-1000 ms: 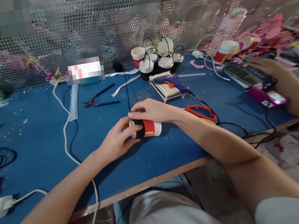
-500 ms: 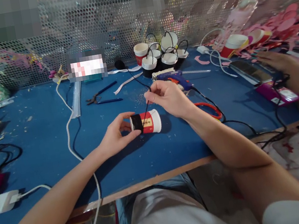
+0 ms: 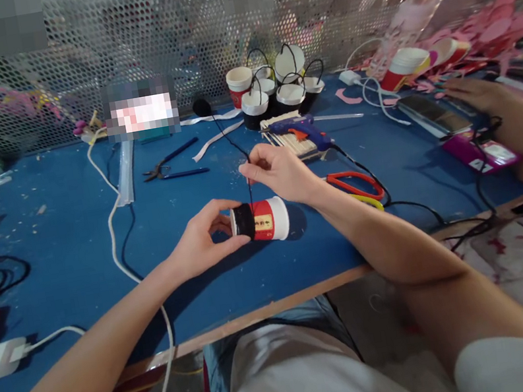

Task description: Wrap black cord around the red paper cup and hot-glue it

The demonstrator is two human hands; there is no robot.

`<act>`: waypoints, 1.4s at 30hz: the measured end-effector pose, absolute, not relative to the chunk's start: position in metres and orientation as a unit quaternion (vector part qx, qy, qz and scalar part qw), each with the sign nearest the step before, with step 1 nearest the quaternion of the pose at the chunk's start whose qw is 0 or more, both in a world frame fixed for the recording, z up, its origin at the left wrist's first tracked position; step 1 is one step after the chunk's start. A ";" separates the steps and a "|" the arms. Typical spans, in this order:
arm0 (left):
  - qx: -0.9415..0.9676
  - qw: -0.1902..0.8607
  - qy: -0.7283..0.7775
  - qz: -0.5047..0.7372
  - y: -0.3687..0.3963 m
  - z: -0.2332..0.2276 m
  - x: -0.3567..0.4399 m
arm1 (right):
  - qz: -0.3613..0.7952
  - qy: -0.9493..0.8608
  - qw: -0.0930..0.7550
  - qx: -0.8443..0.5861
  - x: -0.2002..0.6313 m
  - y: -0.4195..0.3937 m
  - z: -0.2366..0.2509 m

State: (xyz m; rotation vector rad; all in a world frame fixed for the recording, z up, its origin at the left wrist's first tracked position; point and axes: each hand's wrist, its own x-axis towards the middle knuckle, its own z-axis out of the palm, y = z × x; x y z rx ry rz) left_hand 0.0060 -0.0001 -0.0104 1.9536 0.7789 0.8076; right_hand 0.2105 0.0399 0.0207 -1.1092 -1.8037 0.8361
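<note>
A red and white paper cup (image 3: 270, 219) lies on its side above the blue tabletop, its base end wrapped in black cord. My left hand (image 3: 212, 234) grips the wrapped end between thumb and fingers. My right hand (image 3: 272, 171) pinches the black cord (image 3: 250, 191), which runs taut from the cup up to the fingertips. Past that hand the cord leads back to a small black ball of cord (image 3: 201, 107) near the mesh. Behind the hands stand several cups (image 3: 290, 94) with black wrapping and looped cord handles.
Pliers (image 3: 171, 168) lie at the back left, a blue glue gun (image 3: 303, 130) on wooden sticks behind my right hand. Scissors (image 3: 357, 186) rest by my right forearm. A white cable (image 3: 117, 247) crosses the left side. Another person's arm (image 3: 502, 109) reaches in at right, near a phone (image 3: 428, 114).
The cup has turned a little in my left hand. My right hand has shifted slightly left, and the cord now rises nearly straight from the black band.
</note>
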 end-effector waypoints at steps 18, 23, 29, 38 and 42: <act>0.888 0.208 0.282 0.297 0.005 -0.013 0.004 | 0.251 -0.766 0.297 -0.512 0.200 0.036 0.009; 0.856 0.270 0.305 0.318 0.004 -0.017 0.006 | 0.251 -0.765 0.295 -0.514 0.198 0.032 0.011; 0.840 0.311 0.329 0.298 0.002 -0.018 0.007 | 0.251 -0.765 0.299 -0.513 0.197 0.029 0.012; 0.853 0.294 0.286 0.322 0.004 -0.022 0.005 | 0.257 -0.780 0.295 -0.489 0.199 0.028 0.018; 0.854 0.294 0.270 0.332 0.004 -0.022 0.005 | 0.247 -0.789 0.293 -0.481 0.200 0.028 0.018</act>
